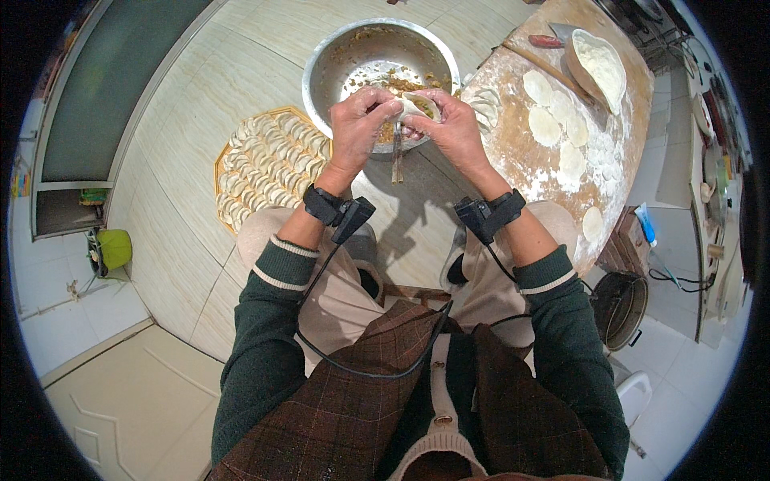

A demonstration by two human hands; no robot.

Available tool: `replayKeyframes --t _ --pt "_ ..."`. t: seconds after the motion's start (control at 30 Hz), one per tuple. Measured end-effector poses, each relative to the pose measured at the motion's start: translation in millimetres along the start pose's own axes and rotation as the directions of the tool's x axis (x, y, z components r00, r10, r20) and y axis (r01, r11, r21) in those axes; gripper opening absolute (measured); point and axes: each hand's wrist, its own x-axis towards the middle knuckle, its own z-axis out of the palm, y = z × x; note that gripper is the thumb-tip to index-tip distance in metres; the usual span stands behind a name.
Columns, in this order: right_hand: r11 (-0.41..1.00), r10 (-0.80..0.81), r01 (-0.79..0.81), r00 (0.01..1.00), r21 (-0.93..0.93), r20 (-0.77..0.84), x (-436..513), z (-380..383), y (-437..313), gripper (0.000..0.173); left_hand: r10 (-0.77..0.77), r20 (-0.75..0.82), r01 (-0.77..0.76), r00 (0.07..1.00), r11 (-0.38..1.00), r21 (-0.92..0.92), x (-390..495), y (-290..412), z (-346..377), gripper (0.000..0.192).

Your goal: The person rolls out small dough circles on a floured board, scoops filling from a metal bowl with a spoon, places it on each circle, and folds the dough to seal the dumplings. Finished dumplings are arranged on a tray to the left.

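A filled dumpling wrapper (415, 108) is pinched between my two hands, partly folded, with filling showing at its right end. My left hand (364, 129) grips its left side with thumb and fingertips. On its right side, my right hand (450, 127) curls around the dough. Both hands are above the near rim of a large metal basin (310, 78) holding some chopped filling (400, 81). A flat-handled utensil (397, 157) leans out over the basin's near rim, below the dumpling. Its other end is hidden by my hands.
Left of the basin, a tray (225, 150) carries rows of dumplings. A floured wooden board (511, 144) on the right holds round wrappers (544, 126), several dumplings (484, 108), a rolling pin (544, 69), a bowl of flour (601, 66) and a red-handled blade (546, 41).
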Motion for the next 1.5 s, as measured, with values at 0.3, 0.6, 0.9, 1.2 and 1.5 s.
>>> replayKeyframes --t 0.3,0.6,0.9,1.2,1.5 --pt "0.924 -0.216 0.207 0.976 -0.321 0.006 3.4 -7.4 8.6 0.042 -0.034 0.088 0.028 0.996 0.997 0.066 3.3 5.1 -0.8 0.016" --pt "0.924 0.195 -0.230 0.971 0.306 0.140 -1.3 -8.2 -2.0 0.042 0.104 -0.070 -0.107 0.992 0.994 -0.034 1.1 -1.8 0.0 0.008" --pt "0.894 0.084 -0.090 0.996 0.439 0.034 -3.6 4.3 8.3 0.034 -0.075 -0.113 0.060 0.991 0.990 -0.126 -2.0 -4.1 12.9 0.014" --pt "0.966 0.067 -0.068 0.998 0.249 0.015 -5.8 3.4 3.0 0.034 -0.059 -0.025 0.056 0.998 0.993 -0.101 -2.0 0.9 13.5 0.017" --pt "0.956 0.077 -0.094 0.994 0.279 0.071 -4.9 3.6 11.3 0.037 0.030 -0.066 -0.030 0.997 1.000 0.004 -2.1 -12.2 9.9 0.010"
